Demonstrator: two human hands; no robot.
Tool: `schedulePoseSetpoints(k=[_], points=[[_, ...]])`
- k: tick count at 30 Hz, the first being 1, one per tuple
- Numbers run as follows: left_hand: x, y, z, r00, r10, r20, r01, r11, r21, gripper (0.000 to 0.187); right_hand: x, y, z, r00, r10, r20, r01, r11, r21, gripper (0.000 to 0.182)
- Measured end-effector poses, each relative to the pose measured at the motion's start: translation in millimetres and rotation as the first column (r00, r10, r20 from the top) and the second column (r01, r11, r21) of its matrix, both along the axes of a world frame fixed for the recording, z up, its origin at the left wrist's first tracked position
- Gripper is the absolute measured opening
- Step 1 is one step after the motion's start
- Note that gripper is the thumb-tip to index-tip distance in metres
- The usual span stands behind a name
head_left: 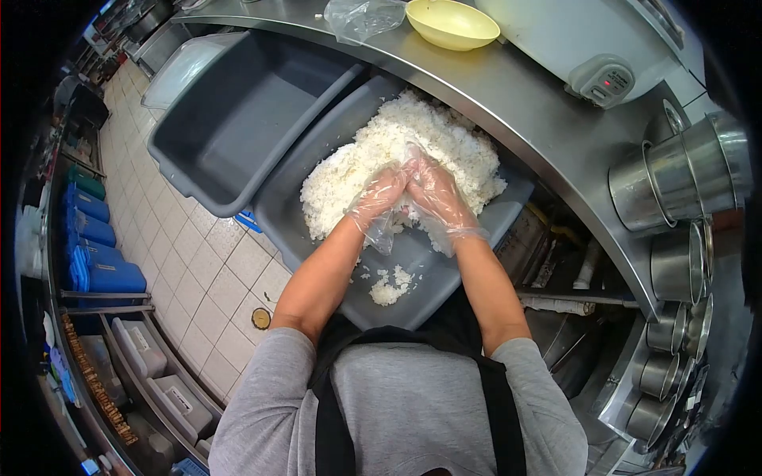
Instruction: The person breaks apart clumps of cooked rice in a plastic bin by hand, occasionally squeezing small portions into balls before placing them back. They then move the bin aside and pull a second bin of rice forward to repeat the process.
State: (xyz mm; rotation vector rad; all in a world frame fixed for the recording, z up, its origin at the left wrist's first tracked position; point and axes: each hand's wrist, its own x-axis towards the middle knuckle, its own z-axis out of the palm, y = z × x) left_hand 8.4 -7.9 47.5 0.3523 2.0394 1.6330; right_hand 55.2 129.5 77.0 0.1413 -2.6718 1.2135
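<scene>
A large heap of white rice (pixel 341 178) fills the far part of a grey tub (pixel 286 214). Both hands wear clear plastic gloves and meet over the near side of the heap. My left hand (pixel 381 193) and my right hand (pixel 434 189) touch at the fingertips, their fingers pressed together and angled inward against the rice. Whether rice is held between them is hidden by the hands and the glossy gloves. A small clump of rice (pixel 389 292) lies on the tub's bare floor, nearer to my body.
An empty grey tub (pixel 230 119) stands at the left. Along the steel counter (pixel 508 103) are a yellow bowl (pixel 452 24), a plastic bag (pixel 361 17) and a white appliance (pixel 556 40). Steel pots (pixel 675 174) stand at the right, blue bins (pixel 111 270) far left.
</scene>
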Motion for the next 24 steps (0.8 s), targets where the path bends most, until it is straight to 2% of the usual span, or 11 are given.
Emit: schedulePoseSetpoints(k=[1,5,7,10,14,16,17,19,21,23,24], points=[[0,1,0,0.993,0.03,-0.117,-0.039,0.997,-0.071,0.071,-1,1,1,1.0,-0.024,-0.019,0.024,0.999,0.04,0.054],[-20,8,-55,0.993,0.096,-0.063,-0.094,0.995,0.045,0.072,-1,4,7,0.997,-0.043,0.058,0.034,0.988,0.149,0.042],[-8,5,-27,0.977,0.211,0.019,-0.211,0.971,0.11,0.057,-2,7,-4,0.998,-0.059,0.001,0.058,0.991,0.12,0.041],[5,-2,5,0.973,0.141,0.184,-0.185,0.95,0.253,0.061,-6,14,-16,0.993,-0.11,-0.037,0.112,0.993,0.048,0.04],[5,0,4,0.979,0.181,0.095,-0.197,0.962,0.188,0.075,-9,16,-17,0.968,-0.231,0.098,0.241,0.964,-0.111,0.043],[21,6,25,0.889,0.173,0.424,-0.362,0.833,0.419,0.077,-10,15,-6,0.953,-0.252,0.168,0.274,0.954,-0.12,0.048],[20,4,27,0.889,0.173,0.424,-0.362,0.832,0.42,0.077,-10,14,-2,0.934,-0.268,0.237,0.304,0.944,-0.129,0.054],[14,-2,29,0.866,-0.009,0.5,-0.293,0.801,0.522,0.079,-12,10,-20,0.982,-0.141,0.123,0.167,0.957,-0.239,0.058],[15,-1,31,0.898,0.052,0.437,-0.286,0.824,0.49,0.077,-10,4,-26,1.0,-0.014,-0.006,0.011,0.943,-0.332,0.064],[15,-2,30,0.922,0.108,0.371,-0.282,0.845,0.454,0.076,0,-4,-8,0.998,0.028,-0.064,-0.018,0.988,0.154,0.071],[15,-3,28,0.956,0.08,0.281,-0.197,0.886,0.419,0.075,0,-4,-5,0.998,0.028,-0.062,-0.018,0.988,0.155,0.071]])
